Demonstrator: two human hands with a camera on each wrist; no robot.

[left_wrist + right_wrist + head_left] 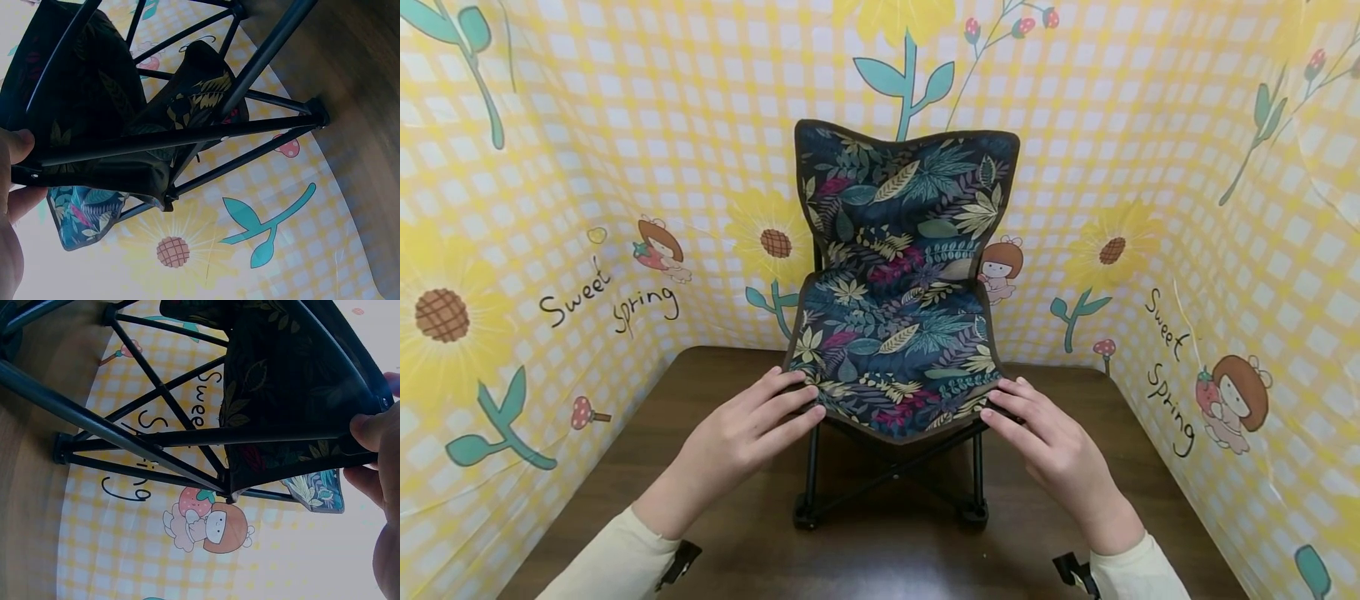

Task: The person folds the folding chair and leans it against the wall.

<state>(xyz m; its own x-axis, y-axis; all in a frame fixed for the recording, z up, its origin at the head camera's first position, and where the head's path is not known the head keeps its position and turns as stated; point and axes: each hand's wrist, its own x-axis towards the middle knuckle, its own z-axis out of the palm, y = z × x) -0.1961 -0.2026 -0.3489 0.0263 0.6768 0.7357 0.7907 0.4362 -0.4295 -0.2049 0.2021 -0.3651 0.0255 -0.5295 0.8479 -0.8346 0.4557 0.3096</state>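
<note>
A small folding chair (895, 342) with dark leaf-print fabric stands unfolded on a brown table, its backrest (902, 183) at the far side. My left hand (741, 429) grips the seat's front left corner, fingers on top. At the front right corner, my right hand (1056, 446) holds on in the same way. From below, the left wrist view shows my left thumb (24, 145) against the corner by a black tube (187, 134). My right thumb (369, 430) presses by the matching tube (262, 434) in the right wrist view.
Brown tabletop (722, 550) surrounds the chair's crossed black legs and feet (806, 512). Yellow checked cloth (715, 108) with flowers and cartoon figures hangs behind and on both sides, close to the table's edges. A black strap (679, 563) sits at my left wrist.
</note>
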